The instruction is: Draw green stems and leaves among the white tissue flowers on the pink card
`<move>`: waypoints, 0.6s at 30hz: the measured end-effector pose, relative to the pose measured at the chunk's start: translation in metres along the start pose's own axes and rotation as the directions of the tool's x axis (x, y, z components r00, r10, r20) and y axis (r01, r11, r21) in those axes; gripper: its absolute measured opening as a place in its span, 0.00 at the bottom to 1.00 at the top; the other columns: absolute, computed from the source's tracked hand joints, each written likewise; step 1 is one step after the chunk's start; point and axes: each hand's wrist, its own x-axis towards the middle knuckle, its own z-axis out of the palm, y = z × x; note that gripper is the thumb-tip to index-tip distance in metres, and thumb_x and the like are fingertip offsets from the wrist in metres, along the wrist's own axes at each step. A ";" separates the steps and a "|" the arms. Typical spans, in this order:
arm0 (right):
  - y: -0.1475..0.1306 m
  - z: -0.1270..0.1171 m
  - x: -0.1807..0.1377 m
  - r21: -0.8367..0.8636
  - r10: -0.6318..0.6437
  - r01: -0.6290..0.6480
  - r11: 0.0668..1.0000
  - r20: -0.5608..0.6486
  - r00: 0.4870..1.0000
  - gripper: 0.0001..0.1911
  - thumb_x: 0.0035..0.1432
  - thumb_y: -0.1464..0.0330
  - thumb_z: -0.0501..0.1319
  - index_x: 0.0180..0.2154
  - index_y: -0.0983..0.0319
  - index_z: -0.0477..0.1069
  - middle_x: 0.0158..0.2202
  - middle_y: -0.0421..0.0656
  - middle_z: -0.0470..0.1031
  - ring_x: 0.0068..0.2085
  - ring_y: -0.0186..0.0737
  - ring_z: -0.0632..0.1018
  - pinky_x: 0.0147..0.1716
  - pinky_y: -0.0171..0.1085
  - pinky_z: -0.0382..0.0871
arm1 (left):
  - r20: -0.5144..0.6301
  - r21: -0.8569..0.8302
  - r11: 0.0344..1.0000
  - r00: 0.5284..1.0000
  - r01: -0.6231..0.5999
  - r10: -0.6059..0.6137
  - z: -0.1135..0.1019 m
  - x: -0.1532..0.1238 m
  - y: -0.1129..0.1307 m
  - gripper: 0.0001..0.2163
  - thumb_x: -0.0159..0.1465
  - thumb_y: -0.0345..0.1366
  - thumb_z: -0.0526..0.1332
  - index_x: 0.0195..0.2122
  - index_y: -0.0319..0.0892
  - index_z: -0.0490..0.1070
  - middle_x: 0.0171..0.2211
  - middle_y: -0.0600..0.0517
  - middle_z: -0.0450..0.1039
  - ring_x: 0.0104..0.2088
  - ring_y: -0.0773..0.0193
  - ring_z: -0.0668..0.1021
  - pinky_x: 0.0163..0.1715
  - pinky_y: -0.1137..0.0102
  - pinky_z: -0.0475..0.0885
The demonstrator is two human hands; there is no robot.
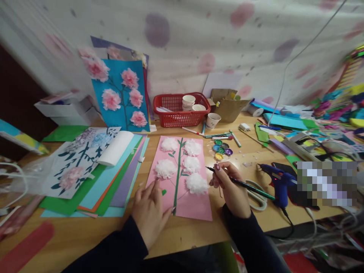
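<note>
Head view: A person in dark sleeves works at a wooden table [170, 242], a pink sheet [196, 208] lying flat at center; clock directions here run from that sheet, with 12 o'clock farthest from the wearer.
White flowers: Five fluffy white flowers [196, 184] dot the sheet, two on the 9 o'clock side and three on the 3 o'clock side of a green stem [179, 163] that runs from 12 to 6.
Left hand: At 7 to 8 o'clock, the left hand [152, 212] lies with fingers spread over the sheet's near corner, its thumb by the foot of the stem.
Right hand: Just off the sheet at 3 to 4 o'clock, the right hand [233, 189] pinches a slim paintbrush [253, 188] between thumb and fingers; its dark tip points toward 10 o'clock at the sheet's edge, whether touching cannot be told.
Palette: A flower-shaped palette [218, 148] of colored paints sits near the sheet at 2 o'clock.
Glue gun: A blue glue gun [280, 185] lies well apart at 3 o'clock.
Basket: A red basket [182, 119] holding white cups [189, 99] stands at 12.
Blue panel: Pink blooms [111, 99] adorn an upright blue panel [118, 72] at 10 to 11.
Colored paper: Fanned colored paper [125, 193] spreads at 9.
</note>
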 end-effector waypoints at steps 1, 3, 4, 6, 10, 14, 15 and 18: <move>0.002 -0.001 0.002 -0.020 -0.007 0.007 1.000 0.008 1.000 0.09 0.56 0.62 0.66 0.33 0.59 0.70 0.20 0.33 0.69 0.21 0.29 0.71 0.24 0.31 0.68 | 0.021 0.010 1.000 1.000 0.001 -0.001 -0.001 0.002 0.006 0.14 0.60 0.37 0.60 0.44 0.34 0.64 0.49 0.28 0.73 0.51 0.42 0.76 0.46 0.49 0.66; 0.003 -0.002 0.006 -0.068 -0.018 0.017 0.998 -0.008 1.000 0.09 0.55 0.62 0.68 0.32 0.60 0.71 0.24 0.34 0.72 0.25 0.30 0.74 0.27 0.31 0.68 | 0.041 -0.002 1.000 0.999 -0.006 0.006 -0.004 0.007 0.018 0.14 0.59 0.37 0.62 0.43 0.34 0.65 0.47 0.27 0.74 0.49 0.42 0.76 0.45 0.48 0.67; 0.003 -0.002 0.008 -0.098 -0.020 0.017 0.995 -0.029 0.999 0.10 0.54 0.63 0.68 0.31 0.60 0.72 0.24 0.35 0.72 0.26 0.30 0.75 0.28 0.30 0.68 | 0.045 -0.025 1.000 0.999 -0.011 0.012 -0.005 0.009 0.021 0.15 0.59 0.37 0.62 0.43 0.34 0.65 0.47 0.28 0.74 0.48 0.42 0.77 0.45 0.48 0.68; 0.002 0.002 0.011 -0.141 -0.017 0.006 0.990 -0.076 0.997 0.14 0.52 0.62 0.70 0.25 0.61 0.69 0.22 0.35 0.71 0.24 0.29 0.74 0.26 0.29 0.67 | 0.013 -0.115 0.993 0.999 -0.028 0.030 -0.006 0.015 0.022 0.15 0.60 0.37 0.61 0.45 0.35 0.64 0.43 0.32 0.76 0.42 0.44 0.78 0.41 0.50 0.70; -0.001 0.024 0.009 -0.109 0.030 -0.045 0.993 -0.140 0.990 0.20 0.50 0.60 0.70 0.22 0.61 0.62 0.14 0.31 0.64 0.15 0.26 0.66 0.17 0.28 0.61 | -0.137 -0.347 0.918 0.979 -0.193 0.154 0.002 0.039 -0.011 0.09 0.65 0.31 0.54 0.47 0.40 0.61 0.43 0.42 0.76 0.42 0.54 0.78 0.42 0.58 0.72; 0.002 0.053 0.002 -0.082 0.102 -0.115 0.990 -0.151 0.983 0.20 0.47 0.58 0.71 0.25 0.60 0.62 0.12 0.30 0.65 0.12 0.28 0.65 0.12 0.28 0.56 | -0.144 -0.349 0.892 0.957 -0.288 0.252 0.020 0.067 -0.053 0.17 0.66 0.34 0.55 0.55 0.38 0.56 0.53 0.38 0.71 0.54 0.51 0.74 0.49 0.55 0.70; 0.004 0.057 0.000 -0.103 0.119 -0.133 0.986 -0.132 0.984 0.21 0.47 0.57 0.71 0.24 0.60 0.61 0.12 0.31 0.64 0.11 0.28 0.65 0.11 0.28 0.55 | -0.128 -0.338 0.902 0.963 -0.269 0.239 0.025 0.070 -0.059 0.21 0.65 0.37 0.57 0.56 0.36 0.55 0.54 0.35 0.70 0.54 0.48 0.73 0.48 0.53 0.71; 0.014 0.062 -0.001 -0.183 0.137 -0.141 0.973 -0.033 0.990 0.19 0.48 0.57 0.70 0.23 0.61 0.64 0.13 0.34 0.67 0.14 0.28 0.67 0.14 0.28 0.58 | -0.100 -0.318 0.924 0.976 -0.214 0.192 0.038 0.070 -0.063 0.27 0.64 0.44 0.61 0.57 0.33 0.54 0.55 0.30 0.68 0.55 0.43 0.73 0.47 0.52 0.71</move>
